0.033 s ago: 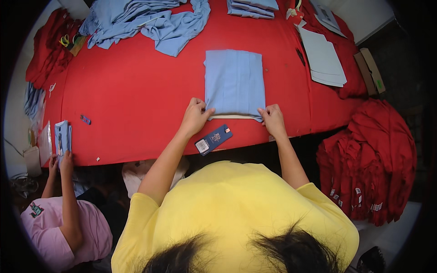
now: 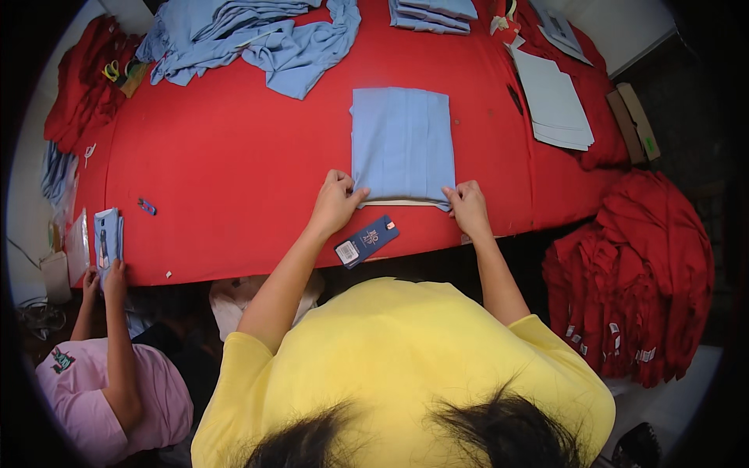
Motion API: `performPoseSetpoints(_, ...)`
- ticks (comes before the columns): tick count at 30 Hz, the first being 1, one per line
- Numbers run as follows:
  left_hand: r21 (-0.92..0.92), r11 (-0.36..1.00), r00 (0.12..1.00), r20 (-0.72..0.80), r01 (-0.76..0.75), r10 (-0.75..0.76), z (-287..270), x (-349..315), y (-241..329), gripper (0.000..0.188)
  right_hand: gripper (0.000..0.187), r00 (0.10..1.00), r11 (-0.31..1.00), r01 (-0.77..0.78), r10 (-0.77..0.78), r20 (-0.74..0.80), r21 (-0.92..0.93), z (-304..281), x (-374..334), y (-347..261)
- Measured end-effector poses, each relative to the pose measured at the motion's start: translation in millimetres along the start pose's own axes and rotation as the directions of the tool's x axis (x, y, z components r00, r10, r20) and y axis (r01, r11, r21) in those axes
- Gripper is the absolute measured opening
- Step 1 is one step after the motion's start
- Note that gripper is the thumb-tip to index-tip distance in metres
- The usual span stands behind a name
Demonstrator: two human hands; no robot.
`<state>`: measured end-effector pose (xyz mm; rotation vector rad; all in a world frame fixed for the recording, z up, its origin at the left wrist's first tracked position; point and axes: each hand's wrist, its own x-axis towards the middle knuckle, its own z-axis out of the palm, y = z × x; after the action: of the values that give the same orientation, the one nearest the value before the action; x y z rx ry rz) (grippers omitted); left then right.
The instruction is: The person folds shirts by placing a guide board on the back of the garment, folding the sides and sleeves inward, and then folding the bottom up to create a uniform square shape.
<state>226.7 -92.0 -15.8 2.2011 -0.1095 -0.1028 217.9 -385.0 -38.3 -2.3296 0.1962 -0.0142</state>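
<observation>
A folded light-blue shirt (image 2: 402,144) lies flat on the red-covered table in front of me. A narrow cream edge (image 2: 403,203) shows along its near side. My left hand (image 2: 337,204) pinches the near left corner between thumb and bent fingers. At the near right corner my right hand (image 2: 468,209) grips the cloth in the same way. Between my forearms, by the table's front edge, a dark blue hang tag (image 2: 367,240) with a white label lies close to the shirt.
Loose blue garments (image 2: 300,54) and a folded blue stack (image 2: 433,15) lie at the far side. Pale sheets (image 2: 555,101) are at right, above a hanging red garment pile (image 2: 632,273). Blue thread snips (image 2: 147,206) lie left, near a co-worker in pink (image 2: 117,390) holding folded blue cloth (image 2: 109,234).
</observation>
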Motion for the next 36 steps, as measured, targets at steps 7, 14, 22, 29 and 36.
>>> performPoseSetpoints(7,0.039,0.999,0.996,-0.088,0.001,0.002,4,-1,5,0.032,0.032,0.978,0.966,0.175,-0.192,-0.076,-0.192,1,-5,-10)
performPoseSetpoints(14,0.464,0.884,0.998,-0.007,-0.057,0.068,2,-8,16,0.042,0.039,0.998,0.924,-0.064,0.051,-0.046,-0.376,-13,-23,-48)
performPoseSetpoints(22,0.237,0.970,0.999,0.010,-0.054,0.054,2,-11,3,0.031,0.023,0.971,0.965,-0.222,0.231,-0.055,0.137,-12,-23,-61)
performPoseSetpoints(29,-0.632,0.773,0.977,0.196,0.055,0.091,-64,-2,23,0.026,0.017,0.988,0.741,-0.020,-0.087,0.125,0.671,-69,-13,-97)
performPoseSetpoints(36,-0.533,0.837,0.990,-0.009,-0.126,0.142,-184,22,100,0.022,0.017,0.935,0.809,0.199,-0.325,0.139,0.553,-127,40,-193)
